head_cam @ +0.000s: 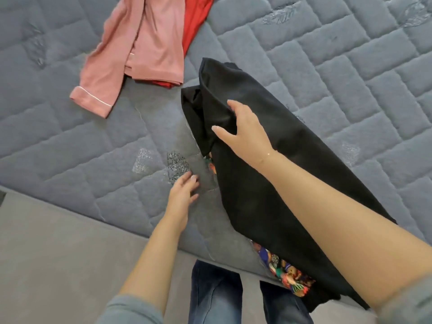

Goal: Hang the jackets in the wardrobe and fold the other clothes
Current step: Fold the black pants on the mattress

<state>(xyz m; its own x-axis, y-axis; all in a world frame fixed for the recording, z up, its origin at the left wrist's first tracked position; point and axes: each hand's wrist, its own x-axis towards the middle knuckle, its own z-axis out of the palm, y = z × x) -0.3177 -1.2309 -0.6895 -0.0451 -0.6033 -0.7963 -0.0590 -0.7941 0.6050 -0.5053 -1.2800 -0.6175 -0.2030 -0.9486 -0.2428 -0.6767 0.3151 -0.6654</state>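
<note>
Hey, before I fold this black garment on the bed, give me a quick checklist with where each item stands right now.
1. Right hand on the black garment: ok, fingers rest on it near its upper end.
2. Left hand free to help: ok, open, over the mattress beside the garment.
3. Garment lying flat: not ok, bunched at its upper end.
4. Nothing under it: not ok, a patterned cloth shows beneath.
5. Pink top out of the way: ok, apart, farther up the bed.
6. Jacket or not: cannot tell.
</note>
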